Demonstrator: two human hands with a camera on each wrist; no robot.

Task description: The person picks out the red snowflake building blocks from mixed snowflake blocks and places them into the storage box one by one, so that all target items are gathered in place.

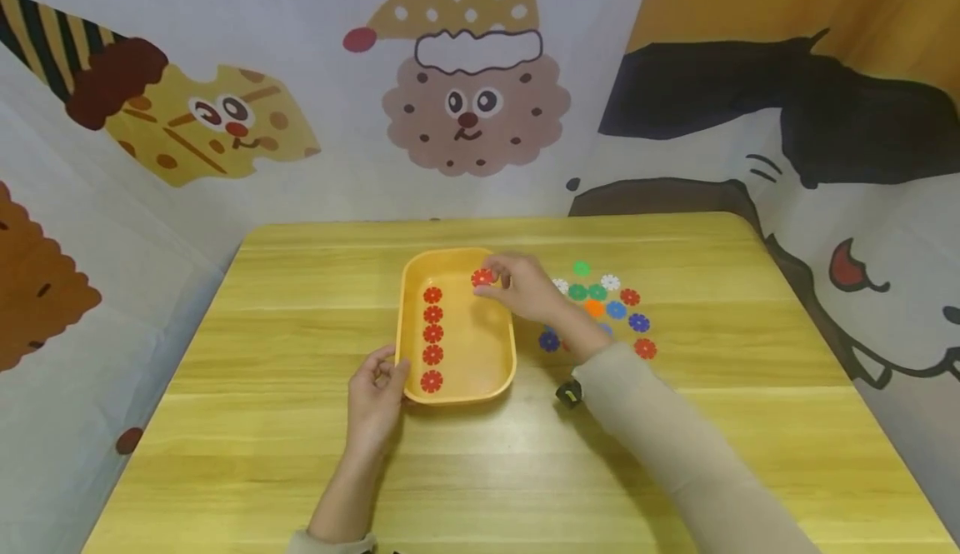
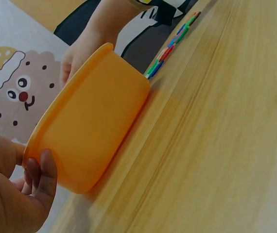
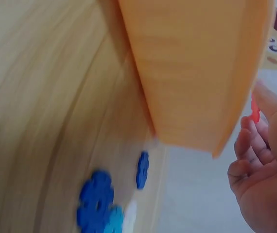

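An orange tray (image 1: 506, 352) sits on the wooden table (image 1: 675, 437); inside it a column of several red flower-shaped discs (image 1: 432, 334) runs along the left side. My right hand (image 1: 517, 286) hovers over the tray's far right corner and pinches another red disc (image 1: 482, 277), also seen as a red sliver (image 3: 255, 112) between its fingertips. My left hand (image 1: 378, 391) grips the tray's near left corner (image 2: 39, 150), with the thumb on the rim. The tray's outer wall (image 3: 197, 68) fills the right wrist view.
A loose cluster of coloured discs (image 1: 611, 304), green, white, blue, orange and red, lies on the table right of the tray. Blue discs (image 3: 97, 199) show blurred in the right wrist view. Cartoon-printed cloth walls (image 1: 472, 96) surround the table on three sides.
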